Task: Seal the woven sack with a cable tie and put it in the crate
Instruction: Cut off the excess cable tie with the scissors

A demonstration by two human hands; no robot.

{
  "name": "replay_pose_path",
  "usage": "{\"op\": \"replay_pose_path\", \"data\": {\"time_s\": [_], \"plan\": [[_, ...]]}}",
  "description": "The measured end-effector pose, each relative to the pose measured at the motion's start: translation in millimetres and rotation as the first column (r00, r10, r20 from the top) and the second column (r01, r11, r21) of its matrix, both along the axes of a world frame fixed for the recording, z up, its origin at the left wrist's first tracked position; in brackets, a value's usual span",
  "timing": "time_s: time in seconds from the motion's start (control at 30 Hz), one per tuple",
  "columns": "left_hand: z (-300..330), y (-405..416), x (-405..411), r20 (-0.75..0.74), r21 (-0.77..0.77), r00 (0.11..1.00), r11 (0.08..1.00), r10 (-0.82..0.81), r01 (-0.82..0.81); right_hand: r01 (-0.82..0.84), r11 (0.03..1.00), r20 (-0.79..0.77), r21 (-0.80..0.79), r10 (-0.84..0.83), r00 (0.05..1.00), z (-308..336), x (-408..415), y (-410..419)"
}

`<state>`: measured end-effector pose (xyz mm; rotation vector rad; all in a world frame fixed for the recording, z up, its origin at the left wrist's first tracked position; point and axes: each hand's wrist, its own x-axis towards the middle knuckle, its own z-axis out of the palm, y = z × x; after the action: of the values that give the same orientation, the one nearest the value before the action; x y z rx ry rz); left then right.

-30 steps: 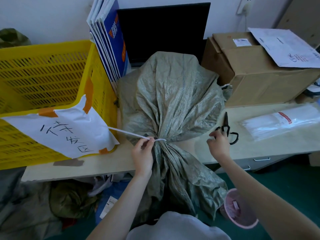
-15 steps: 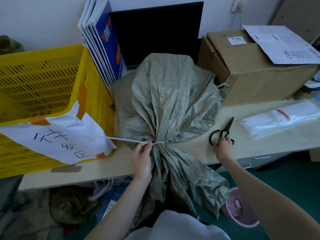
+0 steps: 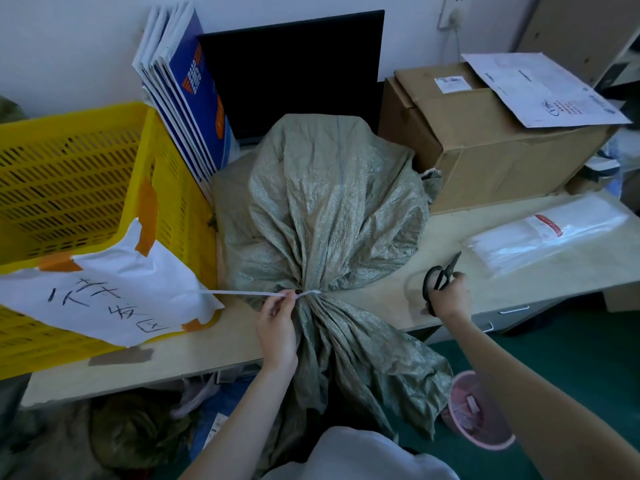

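1. The woven sack lies at the tabletop edge, neck overhanging, just beside the yellow crate.
2. Left hand pinches the cable tie tail.
3. Right hand, earlier merely reaching, now grips the scissors.

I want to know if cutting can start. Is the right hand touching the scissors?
Touching. The head view shows the right hand closed around the handles of the scissors on the table, with no gap.

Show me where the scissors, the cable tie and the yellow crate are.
scissors (image 3: pixel 437 276): head view, on the black handle loop.
cable tie (image 3: pixel 242 293): head view, on the loose white tail.
yellow crate (image 3: pixel 180 188): head view, on its slotted right wall.
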<state>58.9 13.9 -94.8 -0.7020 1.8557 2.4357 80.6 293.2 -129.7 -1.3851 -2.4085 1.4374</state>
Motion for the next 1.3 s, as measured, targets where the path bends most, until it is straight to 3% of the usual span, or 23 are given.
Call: {"op": "replay_pose_path", "data": {"time_s": [0.13, 0.27, 0.47, 0.63, 0.83, 1.0, 1.13, 1.3], "plan": [[-0.4, -0.2, -0.6, 0.005, 0.021, 1.0, 1.0, -0.008, 0.008, 0.108, 0.967, -0.091, -0.229, -0.132, 0.987, -6.3, 5.0, -7.0], [4.6, -1.2, 0.6, 0.006, 0.0, 0.999, 0.999, -0.044, 0.044, 0.035, 0.848, -0.232, -0.528, -0.184, 0.955, -5.7, 11.5, -22.0], [9.3, -12.6, -0.4, 0.007, -0.036, 0.995, 0.995, -0.096, 0.096, -0.132, 0.651, -0.436, -0.748, -0.331, 0.837, 20.5, 27.0, -57.6], [9.1, -17.0, 0.3, -0.01, -0.097, 0.994, 0.989, -0.111, 0.11, -0.237, 0.604, -0.486, -0.761, -0.289, 0.825, 44.5, 43.3, -91.6], [15.4, -26.0, 3.9, -0.026, -0.111, 0.99, 0.984, -0.14, 0.137, -0.368, 0.673, -0.482, -0.642, 0.02, 0.876, 57.5, 52.3, -118.9], [22.0, -37.9, 4.1, -0.022, -0.13, 0.996, 0.988, -0.091, 0.088, -0.485, 0.523, -0.496, -0.7, 0.131, 0.858, 51.5, 55.5, -133.6], [27.0, -47.1, 4.9, -0.026, -0.139, 0.998, 0.989, -0.053, 0.049, -0.492, 0.325, -0.485, -0.808, 0.11, 0.868, 48.5, 50.4, -148.1], [29.4, -57.1, 6.0, -0.016, -0.151, 0.999, 0.987, -0.048, 0.045, -0.563, 0.276, -0.541, -0.779, 0.16, 0.826, 51.7, 46.9, -154.9]]}}
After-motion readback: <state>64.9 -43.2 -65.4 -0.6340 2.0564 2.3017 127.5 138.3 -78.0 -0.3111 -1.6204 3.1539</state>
